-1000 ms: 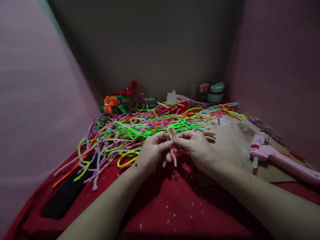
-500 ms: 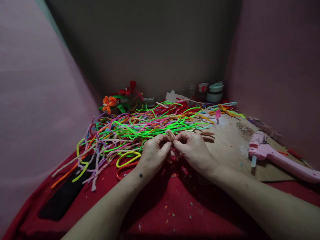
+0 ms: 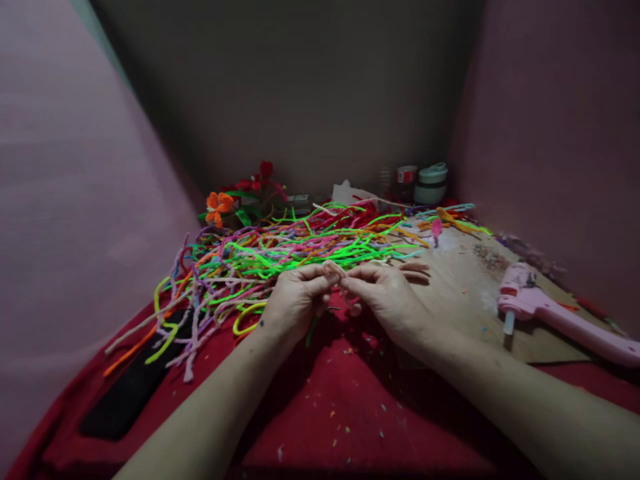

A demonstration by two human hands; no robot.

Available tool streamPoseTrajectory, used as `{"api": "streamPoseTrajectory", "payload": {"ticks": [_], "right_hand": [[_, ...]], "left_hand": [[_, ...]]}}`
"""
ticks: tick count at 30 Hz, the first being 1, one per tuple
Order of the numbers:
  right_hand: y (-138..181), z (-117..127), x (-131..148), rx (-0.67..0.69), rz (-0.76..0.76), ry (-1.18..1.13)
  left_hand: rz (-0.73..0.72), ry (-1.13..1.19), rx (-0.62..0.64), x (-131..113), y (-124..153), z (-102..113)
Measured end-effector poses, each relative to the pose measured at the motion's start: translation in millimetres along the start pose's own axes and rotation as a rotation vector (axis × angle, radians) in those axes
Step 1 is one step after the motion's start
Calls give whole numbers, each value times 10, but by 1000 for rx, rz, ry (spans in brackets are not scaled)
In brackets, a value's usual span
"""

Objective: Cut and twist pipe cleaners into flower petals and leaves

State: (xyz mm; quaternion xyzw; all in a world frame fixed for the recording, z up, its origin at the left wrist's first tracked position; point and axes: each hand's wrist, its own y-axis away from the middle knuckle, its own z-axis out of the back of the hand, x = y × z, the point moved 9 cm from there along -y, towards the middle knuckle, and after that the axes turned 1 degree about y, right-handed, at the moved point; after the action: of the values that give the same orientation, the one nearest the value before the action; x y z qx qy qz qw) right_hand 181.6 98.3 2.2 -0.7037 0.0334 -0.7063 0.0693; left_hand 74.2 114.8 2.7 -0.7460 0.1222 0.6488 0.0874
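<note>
Between my two hands is a pale pinkish-beige pipe cleaner [image 3: 333, 268], bent into a small loop. The thumb and index finger of my left hand [image 3: 299, 297] pinch its left side. My right hand [image 3: 384, 293] grips the other side, fingertips almost touching those of the left. Just behind the hands spreads a tangled pile of coloured pipe cleaners [image 3: 300, 250], with bright green ones uppermost. Yellow-handled scissors [image 3: 245, 320] lie partly hidden behind my left wrist. Short brown pipe cleaner pieces [image 3: 415, 272] rest beside my right hand.
A pink hot glue gun [image 3: 550, 310] lies on a wooden board [image 3: 450, 300] at the right. On the red cloth [image 3: 325, 420] are small scraps and a black flat object [image 3: 133, 393]. Finished-looking pipe cleaner flowers [image 3: 219, 208], a lidded cup [image 3: 431, 183] and a bottle stand at the back.
My left hand has shifted slightly left and turned, with its thumb now over the looped pipe cleaner. The loop has tipped lower and leftward. My right hand stays nearly in place.
</note>
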Motion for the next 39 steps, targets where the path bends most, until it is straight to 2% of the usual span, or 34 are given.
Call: {"api": "streamPoseTrajectory", "payload": {"ticks": [4,9,15,18,22,26,34,39], "right_hand": [[25,-49,135,43,112,176],[57,-143,54,137,6,135],[72,-158,120,143,92,208],[78,-165,101,155,55,228],[104,-247,51,243,-55,49],[141,-285,-3,271,-201,-59],[128,-226,-72,199,-235,39],[130,-229,-91,207,-247,69]], "left_hand": [[26,5,6,51,-17,14],[-18,-46,25,-31,-6,1],[-39,-94,31,-141,18,-17],[-35,-147,77,-133,19,-33],[-17,-217,95,-120,16,-22],[-23,-357,44,-151,31,-4],[-295,-935,77,-414,107,-158],[-254,-926,141,-405,119,-171]]}}
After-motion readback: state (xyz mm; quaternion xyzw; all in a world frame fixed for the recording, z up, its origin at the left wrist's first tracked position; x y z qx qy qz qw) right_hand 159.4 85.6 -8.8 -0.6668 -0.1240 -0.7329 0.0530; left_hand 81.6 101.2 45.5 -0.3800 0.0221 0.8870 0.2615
